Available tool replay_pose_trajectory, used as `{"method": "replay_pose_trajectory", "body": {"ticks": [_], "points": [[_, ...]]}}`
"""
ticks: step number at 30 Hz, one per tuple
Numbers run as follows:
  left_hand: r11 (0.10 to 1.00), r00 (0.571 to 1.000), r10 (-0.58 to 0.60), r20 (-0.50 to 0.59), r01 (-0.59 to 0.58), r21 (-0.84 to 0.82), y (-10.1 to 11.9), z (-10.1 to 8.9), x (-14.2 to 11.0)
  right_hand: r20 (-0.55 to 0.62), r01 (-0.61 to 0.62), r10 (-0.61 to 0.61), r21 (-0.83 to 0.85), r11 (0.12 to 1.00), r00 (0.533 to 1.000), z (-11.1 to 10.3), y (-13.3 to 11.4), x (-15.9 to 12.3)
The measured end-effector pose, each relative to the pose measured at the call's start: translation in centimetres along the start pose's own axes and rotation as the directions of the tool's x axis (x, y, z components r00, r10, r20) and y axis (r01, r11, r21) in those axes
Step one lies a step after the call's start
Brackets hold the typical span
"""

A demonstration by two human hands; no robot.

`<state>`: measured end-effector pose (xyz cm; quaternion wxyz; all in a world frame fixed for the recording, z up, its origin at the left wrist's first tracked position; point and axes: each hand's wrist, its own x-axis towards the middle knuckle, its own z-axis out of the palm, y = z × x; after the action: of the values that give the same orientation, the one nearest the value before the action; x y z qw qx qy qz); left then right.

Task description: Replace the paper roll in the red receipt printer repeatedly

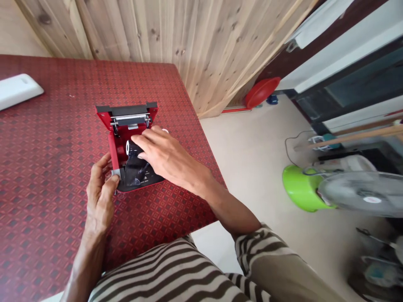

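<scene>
A small red and black printer (114, 157) sits on the patterned red tabletop with its lid (130, 110) raised. Across the inside lies a roll of black ribbon (134, 147) with a white core end, and a loose dark sheet of it drapes over the front panel. My right hand (163, 155) reaches in from the right, its fingers closed around the roll; the roll's right part is hidden beneath them. At the printer's front left corner, my left hand (102, 184) grips the side between thumb and fingers.
A white oblong object (19, 90) lies at the table's far left. Wooden panelling (157, 33) rises behind the table (56, 167). To the right, on the floor, are a green tub (300, 188), an electric fan (365, 195) and a red basin (262, 92).
</scene>
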<state>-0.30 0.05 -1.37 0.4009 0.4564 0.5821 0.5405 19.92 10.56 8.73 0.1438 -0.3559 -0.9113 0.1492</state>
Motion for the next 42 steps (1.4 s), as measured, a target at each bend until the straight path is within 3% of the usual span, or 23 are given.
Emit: {"method": "replay_pose_trajectory", "body": {"ticks": [4, 10, 13, 20, 25, 28, 38, 42], "points": [[1.0, 1.0, -0.021, 0.0, 0.021, -0.002, 0.4, 0.1, -0.2, 0.148, 0.008, 0.022, -0.199, 0.98, 0.989, 1.3, -0.8, 2.1], [0.999, 1.0, -0.023, -0.006, 0.023, 0.028, 1.1, 0.2, -0.3, 0.333, -0.001, 0.081, -0.233, 0.972, 0.94, 0.6, -0.4, 4.1], [1.0, 1.0, -0.028, -0.01, 0.028, 0.014, 1.1, 0.2, -0.2, 0.371, -0.042, 0.128, -0.232, 0.972, 0.92, 0.6, -0.3, 4.9], [1.0, 1.0, -0.012, -0.004, 0.012, 0.01, 0.9, 0.2, -0.3, 0.269, -0.039, 0.069, -0.116, 0.992, 0.961, 1.7, 0.3, 4.6], [1.0, 1.0, -0.007, -0.012, 0.007, 0.03, 0.6, 0.1, -0.3, 0.207, 0.059, -0.086, 0.131, 0.99, 0.975, -0.3, 1.0, 2.3], [0.999, 1.0, -0.006, -0.016, 0.007, 0.048, 0.5, 0.0, -0.2, 0.199, 0.072, -0.116, 0.216, 0.974, 0.973, -1.1, 1.0, 0.3], [0.996, 0.997, -0.066, 0.036, 0.068, -0.052, 1.0, -1.0, 0.5, 0.056, 0.101, -0.11, 0.148, 0.984, 0.992, -1.2, -0.4, -3.0], [0.999, 0.997, -0.036, -0.068, 0.033, -0.035, 3.2, -1.3, 2.1, 0.025, 0.118, -0.119, 0.055, 0.992, 0.993, -0.7, -0.3, -3.6]]}}
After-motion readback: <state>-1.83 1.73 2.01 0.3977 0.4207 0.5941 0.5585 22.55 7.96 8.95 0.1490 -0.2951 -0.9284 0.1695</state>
